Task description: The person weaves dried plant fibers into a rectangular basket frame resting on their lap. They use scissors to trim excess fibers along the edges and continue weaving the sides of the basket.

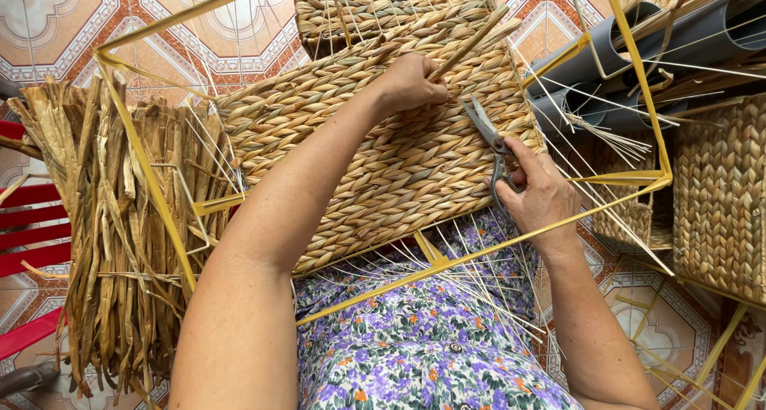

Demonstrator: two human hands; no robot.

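**Scissors at the woven panel's edge**

While a thick bundle of dried straw strands [120, 234] hangs far out to the left of the left hand, draped over a red chair [32, 210], the yellow metal frame [159, 210] runs between that bundle and the person's forearm. Inside the frame lies the woven panel [383, 155], a braided straw mat filling most of the space under both hands. The left hand [411, 83] rests on the panel's upper part, fingers closed around a loose straw strand [471, 43] that slants up and to the right from the fist. Just right of and below that hand, the scissors [491, 143] point their blades up toward it, blades slightly parted over the panel's right edge. The right hand [538, 191] grips the scissor handles, fingers through the loops. Thin pale stakes [590, 131] fan out to the right of this hand, crossing the frame. Farther right stand grey plastic pipes [638, 51] and another woven basket [718, 195]. Below both hands lies floral cloth [415, 338].
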